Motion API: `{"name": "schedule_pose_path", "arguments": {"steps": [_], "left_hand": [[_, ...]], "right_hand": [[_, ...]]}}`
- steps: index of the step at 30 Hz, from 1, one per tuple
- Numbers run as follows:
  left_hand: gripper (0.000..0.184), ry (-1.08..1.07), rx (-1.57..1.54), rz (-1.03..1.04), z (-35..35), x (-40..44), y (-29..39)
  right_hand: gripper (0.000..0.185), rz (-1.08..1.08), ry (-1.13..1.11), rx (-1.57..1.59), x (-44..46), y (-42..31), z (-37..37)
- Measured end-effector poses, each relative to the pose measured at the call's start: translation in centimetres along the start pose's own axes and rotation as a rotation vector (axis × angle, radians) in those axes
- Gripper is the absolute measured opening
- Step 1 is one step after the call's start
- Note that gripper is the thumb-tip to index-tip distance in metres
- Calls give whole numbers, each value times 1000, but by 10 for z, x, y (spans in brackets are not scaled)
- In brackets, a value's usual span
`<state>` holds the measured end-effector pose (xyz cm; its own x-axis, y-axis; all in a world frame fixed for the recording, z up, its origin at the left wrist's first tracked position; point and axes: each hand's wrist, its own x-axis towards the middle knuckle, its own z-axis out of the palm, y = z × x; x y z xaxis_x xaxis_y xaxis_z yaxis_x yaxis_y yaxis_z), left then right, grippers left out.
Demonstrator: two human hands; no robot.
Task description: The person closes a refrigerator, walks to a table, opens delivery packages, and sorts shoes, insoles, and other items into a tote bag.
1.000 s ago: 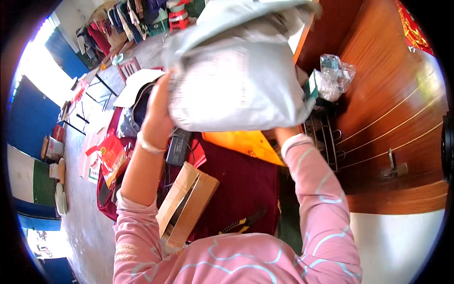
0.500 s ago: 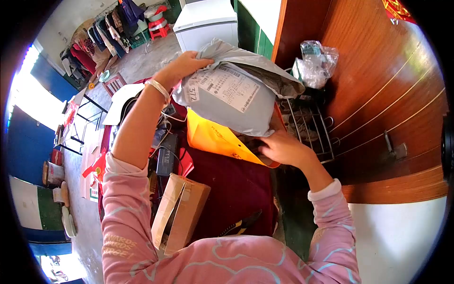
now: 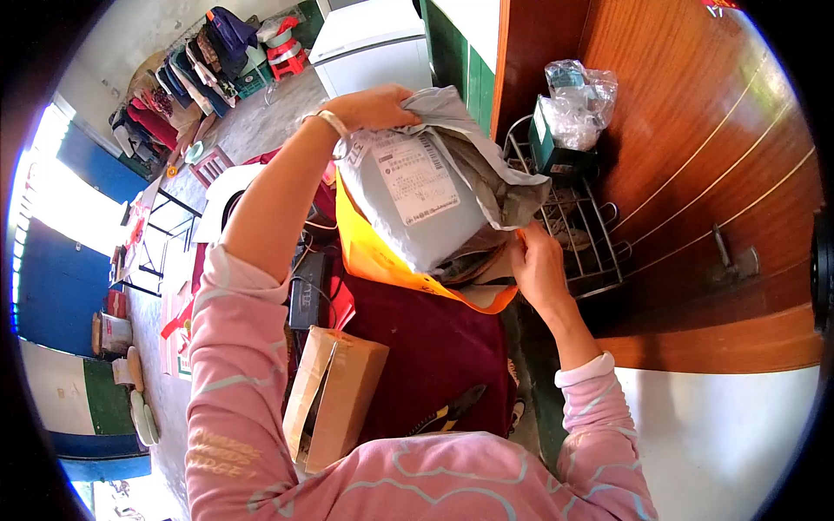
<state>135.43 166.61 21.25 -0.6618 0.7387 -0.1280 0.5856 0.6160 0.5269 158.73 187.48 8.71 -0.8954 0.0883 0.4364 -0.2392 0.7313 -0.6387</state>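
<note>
A grey plastic mailing bag (image 3: 408, 230) with a white printed label (image 3: 415, 181) is tilted over a yellow-orange bag (image 3: 369, 243), its lower end inside that bag's mouth. The mailing bag's top is open and crumpled, showing its dark inner side. My left hand (image 3: 373, 108) is closed on the top left edge of the mailing bag. On the right, my right hand (image 3: 540, 267) is closed at the yellow bag's rim, close to the mailing bag's loose flap; its fingertips are partly hidden. Something dark and brownish shows inside the yellow bag.
Below stands an opened cardboard box (image 3: 340, 391) on a dark red cloth (image 3: 426, 334), with a black-and-yellow tool (image 3: 447, 412) and a black device (image 3: 306, 291). At right are a metal rack (image 3: 599, 252), a dark green box (image 3: 556, 156) and a wooden door (image 3: 695, 174).
My right hand has come out of the yellow bag's mouth and moved up and right to its rim. My left hand has shifted right, and the mailing bag stands steeper, lower in the yellow bag.
</note>
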Motion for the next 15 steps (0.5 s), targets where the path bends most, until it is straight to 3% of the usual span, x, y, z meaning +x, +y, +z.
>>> {"name": "schedule_pose_path", "arguments": {"steps": [1,3,6,11,14,15], "left_hand": [[30,-24,14,-64,0,6,8],[29,-57,80,145,12,26,-17],[36,-1,53,489,43,48,-64],[36,-96,118,126,48,37,-83],[30,-299,446,-172,49,40,-87],[31,-282,639,-53,54,54,-132]], "right_hand": [[35,36,17,1,-1,2,0],[34,110,52,-3,-4,8,1],[31,49,95,122,-6,14,4],[34,39,43,49,-4,12,4],[36,79,25,52,-4,2,2],[36,81,11,39,-4,-2,1]]}}
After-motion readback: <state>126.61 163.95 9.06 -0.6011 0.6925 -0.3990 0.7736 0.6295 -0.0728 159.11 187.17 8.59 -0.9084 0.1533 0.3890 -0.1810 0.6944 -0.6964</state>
